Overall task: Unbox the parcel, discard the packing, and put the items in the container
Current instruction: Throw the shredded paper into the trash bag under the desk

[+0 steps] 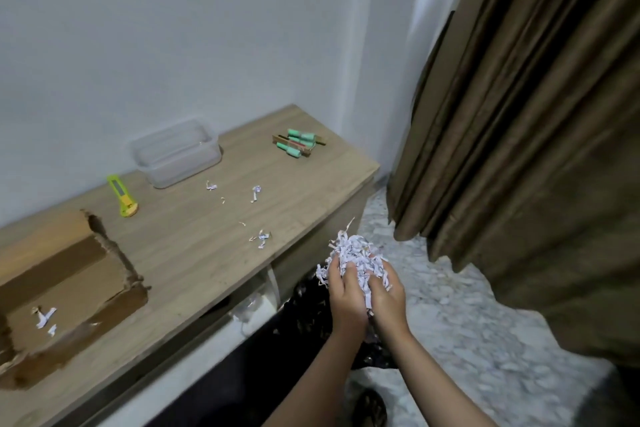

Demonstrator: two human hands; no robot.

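Both hands hold a wad of white shredded paper (353, 255) off the table's right front corner, above a black bag (304, 319). My left hand (346, 295) and my right hand (388, 295) curl round the wad from below. The opened cardboard box (65, 291) lies on the wooden table (194, 253) at the left with a few shreds inside. A clear plastic container (176, 154) stands near the wall. A small pile of green-handled items (299, 144) lies at the table's far right.
A yellow-green utility knife (123, 196) lies between the box and the container. Loose paper shreds (261, 237) dot the tabletop. A brown curtain (519, 114) hangs at the right over a speckled floor (467, 322). A white wall runs behind the table.
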